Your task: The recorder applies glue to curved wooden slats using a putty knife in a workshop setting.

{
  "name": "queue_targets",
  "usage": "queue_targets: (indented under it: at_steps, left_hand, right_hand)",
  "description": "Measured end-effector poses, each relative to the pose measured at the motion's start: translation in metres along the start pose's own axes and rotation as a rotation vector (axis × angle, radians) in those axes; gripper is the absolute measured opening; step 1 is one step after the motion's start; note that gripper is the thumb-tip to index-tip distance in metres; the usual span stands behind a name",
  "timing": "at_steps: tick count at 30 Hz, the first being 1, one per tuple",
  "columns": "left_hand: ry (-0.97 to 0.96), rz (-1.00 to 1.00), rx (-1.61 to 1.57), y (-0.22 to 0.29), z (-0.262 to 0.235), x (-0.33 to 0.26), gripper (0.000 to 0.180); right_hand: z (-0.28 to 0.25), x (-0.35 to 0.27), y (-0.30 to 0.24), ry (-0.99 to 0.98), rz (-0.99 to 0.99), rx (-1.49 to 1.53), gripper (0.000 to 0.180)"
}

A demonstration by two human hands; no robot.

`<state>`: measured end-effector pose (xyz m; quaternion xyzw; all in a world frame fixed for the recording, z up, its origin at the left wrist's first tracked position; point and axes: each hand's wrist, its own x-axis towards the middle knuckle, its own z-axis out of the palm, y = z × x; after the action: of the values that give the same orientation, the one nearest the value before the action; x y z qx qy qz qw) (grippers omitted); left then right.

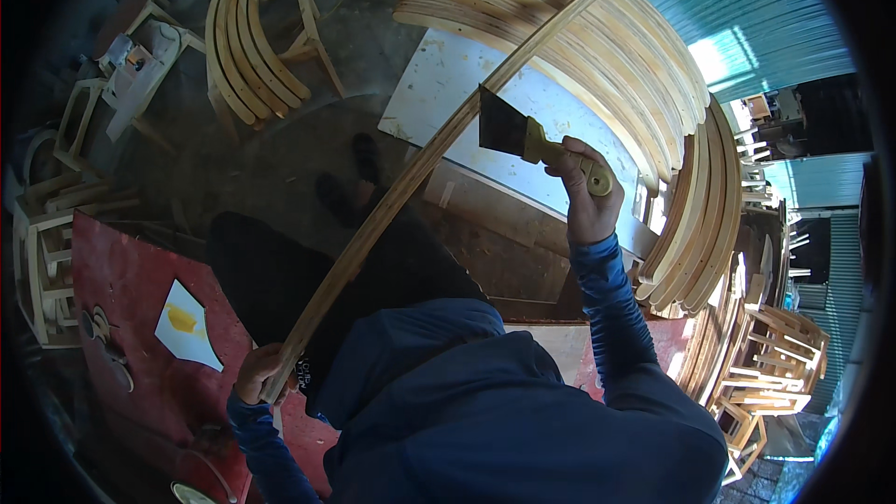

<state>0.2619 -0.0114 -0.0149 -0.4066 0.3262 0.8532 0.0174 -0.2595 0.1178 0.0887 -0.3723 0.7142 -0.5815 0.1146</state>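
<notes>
Holding the wooden strip (401, 189) slantwise over the near edge of the white board (439, 70), the curled left hand (257, 371) may let it twist if the scraper (502, 125), clenched in the right hand (592, 203), snags.

Left hand (257, 373) gripping wooden strip (402, 191), right hand (595, 210) holding putty knife (533, 139) (yellow-handled), curved slats (644, 56) stacked beyond

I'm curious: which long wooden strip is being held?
The slender brown wooden strip, one end in the left hand; the curved pale wooden strips lie stacked, unheld.
</notes>
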Motion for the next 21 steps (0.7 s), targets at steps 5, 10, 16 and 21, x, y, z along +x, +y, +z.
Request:
queue_targets:
  at_steps: [5,10,16,21]
  left_hand:
    - [0.006,0.015,0.008,-0.004,0.001,0.0,0.066]
    - [0.008,0.024,0.003,-0.004,0.003,0.001,0.064]
    - [0.011,0.047,0.019,-0.003,0.007,0.001,0.063]
    - [0.055,0.042,0.076,-0.009,0.005,0.002,0.064]
  right_hand:
    - [-0.002,0.01,-0.013,-0.047,-0.331,-0.446,0.02]
    - [0.002,0.007,-0.01,-0.35,-0.778,-0.614,0.037]
    - [0.002,-0.018,0.004,-0.529,-0.742,-0.684,0.048]
    - [-0.003,-0.017,-0.01,-0.568,-0.683,-0.668,0.049]
